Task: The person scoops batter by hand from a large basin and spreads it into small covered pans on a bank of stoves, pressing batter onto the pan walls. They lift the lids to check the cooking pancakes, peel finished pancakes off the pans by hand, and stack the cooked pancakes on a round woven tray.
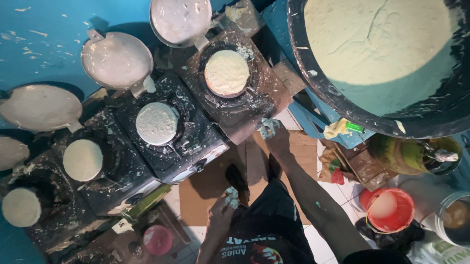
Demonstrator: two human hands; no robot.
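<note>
My right hand (274,135), smeared with pale batter, reaches forward, and its fingers rest against the front corner of the nearest dark stove (255,102). My left hand (223,204) is held close to my body, its fingers curled around a small clump of batter (231,197). Several round pans hold pale cakes: one (226,72) just beyond my right hand, then others (156,123) (83,159) (21,207) in a row down to the left. Their round lids (180,17) (117,60) (39,107) stand tipped open behind them.
A big black basin (316,77) filled with pale batter fills the upper right. Lower right stand a red bucket (390,210), a grey bucket (464,220) and a green vessel (410,154). Cardboard (208,185) covers the floor at my feet. A pink lid (158,240) lies lower left.
</note>
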